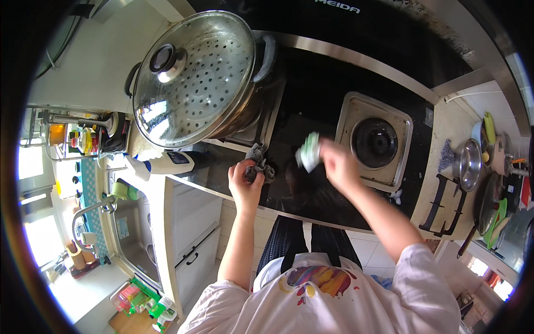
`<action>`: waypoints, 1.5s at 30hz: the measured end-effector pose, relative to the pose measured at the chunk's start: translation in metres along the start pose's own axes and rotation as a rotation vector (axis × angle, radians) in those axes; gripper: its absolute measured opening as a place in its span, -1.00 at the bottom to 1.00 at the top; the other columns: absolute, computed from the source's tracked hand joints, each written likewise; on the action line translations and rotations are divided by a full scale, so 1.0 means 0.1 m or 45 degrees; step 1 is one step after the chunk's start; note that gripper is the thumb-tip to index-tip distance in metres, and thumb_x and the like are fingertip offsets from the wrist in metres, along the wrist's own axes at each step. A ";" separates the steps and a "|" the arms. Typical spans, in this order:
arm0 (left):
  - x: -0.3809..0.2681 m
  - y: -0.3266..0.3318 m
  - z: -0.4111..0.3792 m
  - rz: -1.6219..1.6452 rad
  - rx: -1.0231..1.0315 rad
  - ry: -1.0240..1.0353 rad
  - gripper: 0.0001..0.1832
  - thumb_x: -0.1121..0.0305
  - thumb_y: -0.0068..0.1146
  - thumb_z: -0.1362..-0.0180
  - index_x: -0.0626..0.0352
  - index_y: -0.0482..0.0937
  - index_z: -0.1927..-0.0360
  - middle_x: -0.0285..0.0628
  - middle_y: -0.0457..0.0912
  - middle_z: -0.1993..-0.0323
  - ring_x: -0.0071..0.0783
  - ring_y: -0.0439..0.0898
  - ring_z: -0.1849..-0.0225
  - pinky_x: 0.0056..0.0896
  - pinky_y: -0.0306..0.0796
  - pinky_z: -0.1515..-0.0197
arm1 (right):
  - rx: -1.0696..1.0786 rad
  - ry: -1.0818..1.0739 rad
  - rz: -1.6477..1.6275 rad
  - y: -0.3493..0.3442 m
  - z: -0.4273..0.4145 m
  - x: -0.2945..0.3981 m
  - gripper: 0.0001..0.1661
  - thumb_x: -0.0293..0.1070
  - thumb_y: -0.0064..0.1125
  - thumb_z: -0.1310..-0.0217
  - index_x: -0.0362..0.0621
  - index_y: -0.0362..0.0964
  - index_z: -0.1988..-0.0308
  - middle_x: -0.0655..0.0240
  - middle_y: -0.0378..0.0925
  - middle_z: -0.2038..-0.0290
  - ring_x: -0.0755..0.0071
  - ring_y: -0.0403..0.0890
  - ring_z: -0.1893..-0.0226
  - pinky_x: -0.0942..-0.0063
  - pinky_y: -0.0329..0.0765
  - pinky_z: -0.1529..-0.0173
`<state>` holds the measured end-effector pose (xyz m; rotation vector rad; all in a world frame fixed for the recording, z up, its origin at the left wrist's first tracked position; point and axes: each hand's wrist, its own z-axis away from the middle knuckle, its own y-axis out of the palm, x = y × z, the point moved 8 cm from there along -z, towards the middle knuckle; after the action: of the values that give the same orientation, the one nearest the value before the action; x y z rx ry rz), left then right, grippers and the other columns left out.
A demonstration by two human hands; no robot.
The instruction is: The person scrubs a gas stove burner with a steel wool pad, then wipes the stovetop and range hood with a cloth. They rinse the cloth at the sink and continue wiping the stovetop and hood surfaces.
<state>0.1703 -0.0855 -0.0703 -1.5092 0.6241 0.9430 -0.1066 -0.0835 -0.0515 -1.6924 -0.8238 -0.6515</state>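
Observation:
My left hand (243, 188) grips a crumpled dark grey rag (255, 153) above the front left of the black glass cooktop (304, 112). A blurred white and green object (309, 151) is in the fingers of my right hand (340, 165); it could be a small packet or a wad, and the blur hides which. That hand is just left of the right-hand burner (374, 142), which sits bare in its square metal drip tray (348, 125). White bits of debris (396, 196) lie by the tray's front edge.
A large lidded steamer pot (192, 83) covers the left burner. A white spray bottle (167, 163) lies left of my left hand. On the right counter are a black pan support (436, 204), a metal bowl (468, 165) and a frying pan (487, 204). A sink (139, 254) is far left.

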 end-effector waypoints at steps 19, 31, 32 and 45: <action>0.28 -0.06 0.06 0.226 -0.002 -0.159 -0.70 0.54 0.25 0.07 0.09 0.60 0.19 -0.29 0.45 0.17 -0.43 0.47 0.12 -0.48 0.40 0.24 | 0.698 -0.325 -0.306 0.48 0.74 0.07 -0.69 -0.68 0.12 -0.10 -0.04 0.70 0.31 0.34 0.72 0.19 0.26 0.66 0.00 0.29 0.51 -0.20; -0.32 0.36 0.01 -0.002 0.109 0.233 -0.68 0.54 0.27 0.01 0.10 0.61 0.12 -0.09 0.48 0.05 -0.06 0.49 0.00 -0.19 0.43 -0.03 | -0.472 0.140 0.914 -0.13 -1.20 -1.49 -0.55 -0.17 0.03 -0.33 -0.09 0.51 -0.12 0.08 0.54 -0.14 -0.04 0.35 -0.34 -0.26 0.14 -0.38; -0.39 0.39 0.03 -0.115 0.026 0.336 -0.67 0.54 0.25 -0.01 0.08 0.61 0.10 -0.07 0.47 0.00 -0.02 0.45 -0.05 -0.12 0.38 -0.11 | -0.430 0.038 0.909 0.05 -1.08 -1.26 -0.49 -0.13 0.04 -0.34 -0.23 0.48 -0.12 0.08 0.50 -0.19 -0.07 0.29 -0.37 -0.23 0.13 -0.40; -0.85 1.57 -0.23 0.088 0.493 0.700 -0.36 0.73 0.09 -0.01 0.18 0.45 -0.25 -0.03 0.55 -0.20 -0.01 0.44 -0.31 -0.20 0.30 -0.33 | -0.313 -0.076 0.177 -0.17 0.25 -0.26 -0.64 -0.58 0.15 -0.27 -0.15 0.53 -0.06 0.06 0.56 -0.12 -0.01 0.46 -0.27 0.05 0.38 -0.35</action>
<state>0.0013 -0.1447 -0.0851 -1.3948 1.1865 0.4096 -0.1357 -0.0616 -0.0684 -1.9806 -0.6808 -0.6283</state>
